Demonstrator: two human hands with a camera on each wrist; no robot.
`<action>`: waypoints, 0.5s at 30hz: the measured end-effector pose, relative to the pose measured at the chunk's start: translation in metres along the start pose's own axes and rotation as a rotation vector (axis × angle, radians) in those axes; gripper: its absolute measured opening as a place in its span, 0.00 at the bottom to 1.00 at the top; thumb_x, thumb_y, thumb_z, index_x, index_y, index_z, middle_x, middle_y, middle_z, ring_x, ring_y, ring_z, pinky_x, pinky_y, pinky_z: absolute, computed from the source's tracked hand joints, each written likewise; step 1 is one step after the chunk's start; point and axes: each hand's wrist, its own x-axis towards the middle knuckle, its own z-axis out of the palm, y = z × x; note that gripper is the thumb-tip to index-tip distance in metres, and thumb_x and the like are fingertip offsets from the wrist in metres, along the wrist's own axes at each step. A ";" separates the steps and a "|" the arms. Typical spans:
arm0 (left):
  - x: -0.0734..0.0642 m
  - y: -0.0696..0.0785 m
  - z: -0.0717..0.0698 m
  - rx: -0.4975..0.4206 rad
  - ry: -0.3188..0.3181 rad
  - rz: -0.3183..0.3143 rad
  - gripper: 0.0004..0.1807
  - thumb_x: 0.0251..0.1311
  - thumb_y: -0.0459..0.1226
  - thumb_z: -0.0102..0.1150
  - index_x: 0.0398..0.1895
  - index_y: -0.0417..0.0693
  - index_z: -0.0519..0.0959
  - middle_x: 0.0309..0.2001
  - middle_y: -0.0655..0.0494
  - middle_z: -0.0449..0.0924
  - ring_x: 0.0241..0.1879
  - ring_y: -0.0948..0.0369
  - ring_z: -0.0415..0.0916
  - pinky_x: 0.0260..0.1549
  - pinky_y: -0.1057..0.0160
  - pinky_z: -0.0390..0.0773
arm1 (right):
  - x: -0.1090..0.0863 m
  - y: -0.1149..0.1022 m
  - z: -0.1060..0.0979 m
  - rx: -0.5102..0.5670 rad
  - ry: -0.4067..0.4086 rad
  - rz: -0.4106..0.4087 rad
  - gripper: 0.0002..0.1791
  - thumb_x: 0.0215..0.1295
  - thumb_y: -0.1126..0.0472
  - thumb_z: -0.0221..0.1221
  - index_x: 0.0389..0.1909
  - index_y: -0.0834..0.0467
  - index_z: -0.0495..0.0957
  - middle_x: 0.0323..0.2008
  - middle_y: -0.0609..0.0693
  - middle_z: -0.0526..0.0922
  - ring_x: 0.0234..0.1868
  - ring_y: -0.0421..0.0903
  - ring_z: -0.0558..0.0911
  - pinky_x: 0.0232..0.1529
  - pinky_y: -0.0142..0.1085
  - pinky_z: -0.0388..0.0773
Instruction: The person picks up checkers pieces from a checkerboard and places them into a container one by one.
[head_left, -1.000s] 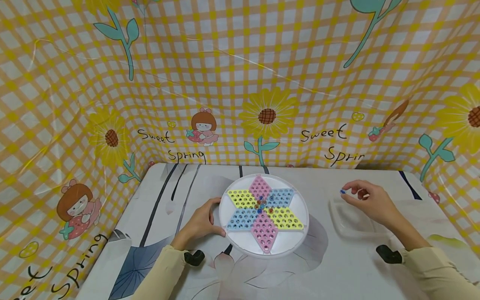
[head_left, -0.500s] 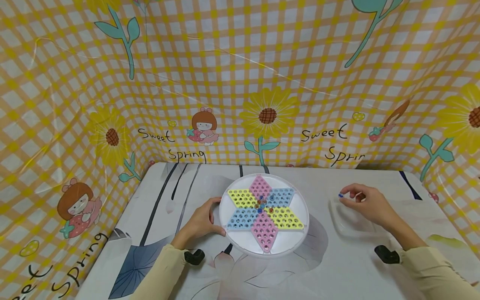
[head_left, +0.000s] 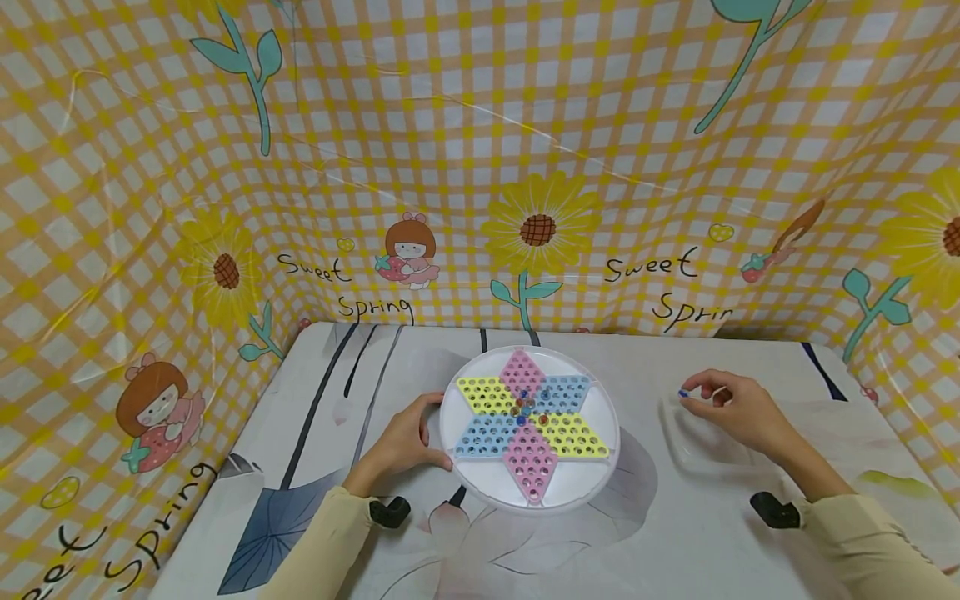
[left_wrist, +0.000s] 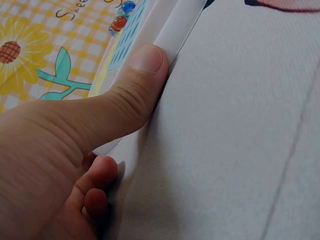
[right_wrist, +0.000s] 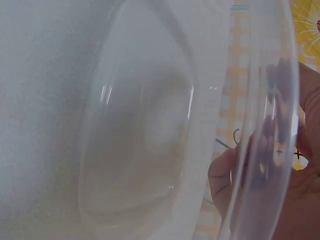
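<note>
A round white Chinese checkers board (head_left: 480, 482) with a pink, yellow and blue star lies mid-table. Several glass marbles (head_left: 521, 420) sit around its centre. At its left side, my left hand (head_left: 401, 440) grips the rim. The left wrist view shows the thumb (left_wrist: 147, 59) pressed on the white edge. My right hand (head_left: 738, 410) pinches a small blue marble (head_left: 682, 393) between thumb and index finger, over the left rim of a clear plastic container (head_left: 678, 450). In the right wrist view the container wall partly covers that hand, and the marble cannot be made out.
The table (head_left: 637, 558) has a white cover printed with flowers and dark stems. A yellow checked curtain (head_left: 465, 167) encloses the back and sides. The clear container stands right of the board, with a gap of table between them.
My right hand has come slightly down and left with the blue marble, then stays almost still. The left hand and the board keep their places.
</note>
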 end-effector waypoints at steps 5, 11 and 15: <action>0.000 0.000 0.000 0.001 0.001 0.000 0.58 0.36 0.38 0.88 0.74 0.46 0.65 0.26 0.55 0.71 0.26 0.62 0.65 0.26 0.66 0.65 | 0.000 0.000 0.000 0.009 -0.003 0.003 0.13 0.67 0.56 0.69 0.47 0.59 0.84 0.36 0.52 0.73 0.29 0.41 0.71 0.25 0.34 0.65; 0.000 0.000 0.000 0.002 0.002 0.004 0.58 0.36 0.38 0.88 0.74 0.46 0.65 0.26 0.55 0.71 0.26 0.62 0.65 0.26 0.66 0.65 | 0.000 0.000 0.000 -0.022 -0.003 0.020 0.18 0.67 0.51 0.69 0.51 0.59 0.82 0.37 0.52 0.73 0.31 0.43 0.71 0.26 0.34 0.65; 0.000 0.000 0.000 0.001 0.002 0.010 0.58 0.36 0.38 0.88 0.74 0.45 0.65 0.26 0.55 0.71 0.26 0.62 0.65 0.26 0.66 0.65 | 0.000 0.000 -0.001 -0.030 0.008 0.009 0.21 0.67 0.51 0.69 0.53 0.60 0.82 0.36 0.53 0.74 0.31 0.43 0.71 0.26 0.34 0.66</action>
